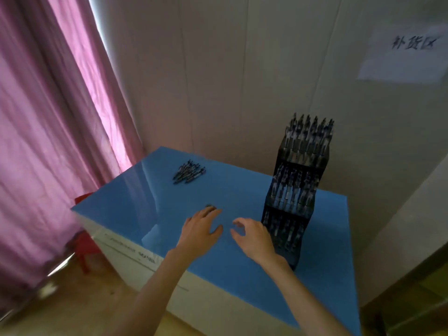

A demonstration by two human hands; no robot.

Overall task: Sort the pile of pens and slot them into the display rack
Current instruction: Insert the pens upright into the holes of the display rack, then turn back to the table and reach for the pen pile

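**Pens heaped at the far side, rack already well stocked**

On the blue table top [135, 202], toward its far left corner, lies one pile of pens [189, 171]: dark barrels lying roughly parallel and fanned slightly, too blurred and bunched to count. Well apart from that pile, to its right and reaching nearer the front, stands one black display rack [294, 190], a tall stepped stand with three tiers. Each tier holds a row of dark pens standing upright, clips and tips up; the top row shows about six, the lower rows cannot be counted.

Between pile and front edge, two bare hands hover low over the surface. The left hand [201, 230] is spread flat, fingers straight and pointing toward the pile, with a small dark blur at the fingertips that I cannot identify. The right hand [253, 235], just beside the rack's lowest tier, has its fingers loosely curled, thumb and forefinger apart, nothing in them.

Left of the pile hangs a pink curtain [55, 132]. Behind the rack, high on the pale wall, is one white paper sign [404, 57] with dark characters.
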